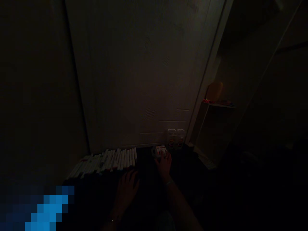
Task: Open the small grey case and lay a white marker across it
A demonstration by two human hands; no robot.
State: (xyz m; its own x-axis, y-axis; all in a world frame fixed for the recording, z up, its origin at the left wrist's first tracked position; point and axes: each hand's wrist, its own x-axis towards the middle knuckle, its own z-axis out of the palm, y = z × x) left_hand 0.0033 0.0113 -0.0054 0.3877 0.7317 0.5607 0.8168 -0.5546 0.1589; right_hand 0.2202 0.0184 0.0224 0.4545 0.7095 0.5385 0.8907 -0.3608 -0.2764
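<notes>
In the dim light, my left hand point(127, 186) hovers or rests over the dark surface just in front of a row of white marker pens point(120, 159). Its fingers are spread, with nothing in them. My right hand point(165, 165) has its fingers on the near edge of a small clear plastic case point(158, 150) with a printed label. The case lies low on the dark surface, close to the wall. Beyond my right hand, two similar clear cases point(175, 139) stand upright side by side.
A pale wall or panel point(144, 80) rises directly behind the pens and cases. To the right stands a box-like shelf unit point(214, 128) with an orange object point(215, 91) on top. A pixelated blue patch covers the lower left corner. Most edges are lost in darkness.
</notes>
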